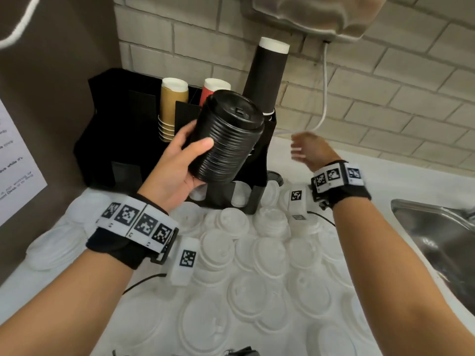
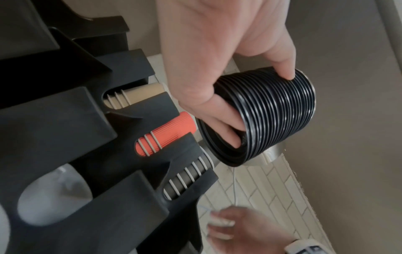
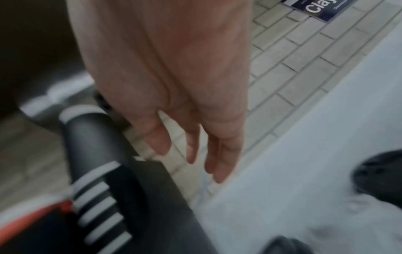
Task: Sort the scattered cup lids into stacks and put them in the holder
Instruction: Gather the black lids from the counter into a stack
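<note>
right hand (image 1: 307,150) motion-blurred; holder (image 1: 123,129) partly hidden by lid stack (image 1: 226,137)

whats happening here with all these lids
A person is tidying cup lids. The left hand grips a stack of black lids, held up in front of the black holder, which already has cups in it. The right hand is open and holds nothing. Many white lids lie scattered on the counter.

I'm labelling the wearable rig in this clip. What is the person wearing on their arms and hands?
Forearms and hands are bare, with no sleeves or gloves. Each wrist carries a black fabric wrap under a white band of black-and-white square markers: left wristband, right wristband. A white tagged module with a black cable hangs beside the left one.
</note>
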{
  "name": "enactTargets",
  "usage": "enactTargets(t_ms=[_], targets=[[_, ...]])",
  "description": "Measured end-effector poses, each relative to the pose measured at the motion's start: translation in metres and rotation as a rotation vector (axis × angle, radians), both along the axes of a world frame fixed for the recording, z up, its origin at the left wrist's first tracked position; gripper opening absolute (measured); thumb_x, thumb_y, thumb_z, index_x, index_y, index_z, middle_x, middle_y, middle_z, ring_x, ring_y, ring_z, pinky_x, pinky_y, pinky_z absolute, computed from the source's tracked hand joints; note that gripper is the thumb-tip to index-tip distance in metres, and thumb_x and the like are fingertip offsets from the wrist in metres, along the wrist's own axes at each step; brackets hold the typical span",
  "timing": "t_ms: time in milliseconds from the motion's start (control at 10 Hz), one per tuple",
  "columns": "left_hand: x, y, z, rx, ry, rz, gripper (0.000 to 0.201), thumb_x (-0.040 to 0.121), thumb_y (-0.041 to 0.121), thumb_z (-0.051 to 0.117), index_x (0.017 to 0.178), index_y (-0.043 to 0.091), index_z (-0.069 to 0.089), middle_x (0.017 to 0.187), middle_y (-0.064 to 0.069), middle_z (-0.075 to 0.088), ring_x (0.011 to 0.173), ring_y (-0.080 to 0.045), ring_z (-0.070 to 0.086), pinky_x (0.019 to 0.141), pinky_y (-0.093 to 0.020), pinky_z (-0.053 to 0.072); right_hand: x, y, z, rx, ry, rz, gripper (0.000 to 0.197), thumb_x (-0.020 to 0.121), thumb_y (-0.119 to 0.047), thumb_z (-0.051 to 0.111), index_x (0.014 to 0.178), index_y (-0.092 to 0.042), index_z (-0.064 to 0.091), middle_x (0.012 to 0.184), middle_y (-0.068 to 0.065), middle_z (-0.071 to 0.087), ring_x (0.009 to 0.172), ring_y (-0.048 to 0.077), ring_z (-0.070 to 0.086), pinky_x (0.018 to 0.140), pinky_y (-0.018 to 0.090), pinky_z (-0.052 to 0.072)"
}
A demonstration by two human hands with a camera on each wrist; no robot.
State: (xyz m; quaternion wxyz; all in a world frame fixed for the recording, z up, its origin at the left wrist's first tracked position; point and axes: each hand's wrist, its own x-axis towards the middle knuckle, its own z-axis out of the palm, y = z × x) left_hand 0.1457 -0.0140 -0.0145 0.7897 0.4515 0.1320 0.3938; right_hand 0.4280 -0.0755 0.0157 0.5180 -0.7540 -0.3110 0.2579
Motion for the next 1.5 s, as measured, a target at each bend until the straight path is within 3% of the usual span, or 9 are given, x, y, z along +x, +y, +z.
enactTargets(t_ms=[100, 200, 300, 400, 600, 700, 800, 1100, 1500], targets=[[0.000, 0.008, 0.007, 0.021, 0.011, 0.032, 0.064, 0.080, 0.020, 0.061, 0.141, 0.021, 0.042, 0.122, 0.000, 0.064, 0.106, -0.018, 0.067, 0.071, -0.036, 0.058, 0.022, 0.021, -0.033, -0.458, -0.149, 0.014, 0.012, 0.099, -0.014, 0.045, 0.107, -0.008, 0.053, 0.079, 0.005, 0.044, 0.063, 0.016, 0.043, 0.084, 0.035, 0.043], [-0.001, 0.013, 0.008, 0.028, 0.024, 0.045, 0.067, 0.078, 0.020, 0.061, 0.142, 0.020, 0.041, 0.122, 0.000, 0.063, 0.107, -0.017, 0.066, 0.071, -0.036, 0.058, 0.029, 0.031, -0.049, -0.799, -0.581, 0.239, 0.034, 0.100, -0.015, 0.046, 0.132, -0.005, 0.051, 0.114, 0.011, 0.060, 0.100, 0.028, 0.059, 0.097, 0.036, 0.042], [0.000, 0.016, 0.005, 0.022, 0.036, 0.051, 0.064, 0.078, 0.020, 0.061, 0.139, 0.021, 0.044, 0.121, 0.001, 0.064, 0.108, -0.018, 0.066, 0.071, -0.037, 0.058, 0.023, 0.032, -0.058, -0.993, -0.989, 0.463, 0.040, 0.091, -0.012, 0.060, 0.130, -0.008, 0.054, 0.129, 0.012, 0.059, 0.115, 0.031, 0.058, 0.091, 0.037, 0.048], [0.000, 0.018, 0.001, 0.028, 0.047, 0.052, 0.060, 0.078, 0.019, 0.064, 0.135, 0.024, 0.047, 0.119, 0.002, 0.065, 0.108, -0.017, 0.066, 0.071, -0.036, 0.058, 0.022, 0.034, -0.062, -0.965, -0.962, 0.444, 0.035, 0.087, -0.017, 0.064, 0.122, -0.012, 0.060, 0.103, 0.003, 0.063, 0.090, 0.025, 0.062, 0.066, 0.028, 0.040], [0.001, 0.019, -0.006, 0.032, 0.048, 0.042, 0.051, 0.076, 0.020, 0.064, 0.125, 0.031, 0.053, 0.112, 0.006, 0.070, 0.103, -0.015, 0.069, 0.067, -0.032, 0.058, 0.030, 0.042, -0.078, -0.751, -0.501, 0.150, 0.038, 0.091, -0.016, 0.059, 0.126, 0.000, 0.058, 0.123, 0.019, 0.061, 0.116, 0.031, 0.057, 0.078, 0.027, 0.036], [0.000, 0.018, -0.008, 0.035, 0.043, 0.036, 0.053, 0.074, 0.021, 0.069, 0.123, 0.032, 0.054, 0.111, 0.006, 0.070, 0.102, -0.015, 0.069, 0.067, -0.032, 0.058, 0.037, 0.042, -0.075, -0.646, -0.384, 0.098, 0.040, 0.091, -0.014, 0.060, 0.127, 0.003, 0.056, 0.128, 0.022, 0.059, 0.092, 0.023, 0.054, 0.079, 0.030, 0.045], [0.002, 0.016, -0.010, 0.030, 0.043, 0.041, 0.055, 0.074, 0.022, 0.069, 0.126, 0.031, 0.053, 0.117, 0.005, 0.068, 0.105, -0.016, 0.068, 0.069, -0.033, 0.058, 0.044, 0.038, -0.067, -0.572, -0.282, 0.048, 0.041, 0.091, -0.016, 0.061, 0.127, 0.002, 0.056, 0.124, 0.020, 0.061, 0.090, 0.022, 0.056, 0.089, 0.038, 0.053], [0.004, -0.002, -0.015, 0.043, 0.041, -0.005, 0.049, 0.076, 0.024, 0.065, 0.123, 0.034, 0.055, 0.113, 0.007, 0.071, 0.105, -0.014, 0.068, 0.072, -0.032, 0.058, 0.027, -0.001, -0.054, -0.420, 0.069, -0.022, 0.018, 0.096, -0.019, 0.053, 0.082, -0.011, 0.060, 0.087, 0.002, 0.066, 0.077, 0.017, 0.062, 0.063, 0.029, 0.047], [0.004, -0.018, -0.029, -0.020, 0.047, -0.051, 0.046, 0.077, 0.023, 0.069, 0.120, 0.034, 0.058, 0.108, 0.009, 0.073, 0.097, -0.012, 0.071, 0.065, -0.032, 0.058, -0.023, -0.051, 0.009, 0.467, 0.524, -0.145, 0.019, 0.093, -0.014, 0.040, 0.080, -0.005, 0.052, 0.071, 0.012, 0.060, 0.070, 0.025, 0.061, 0.069, 0.031, 0.054]])
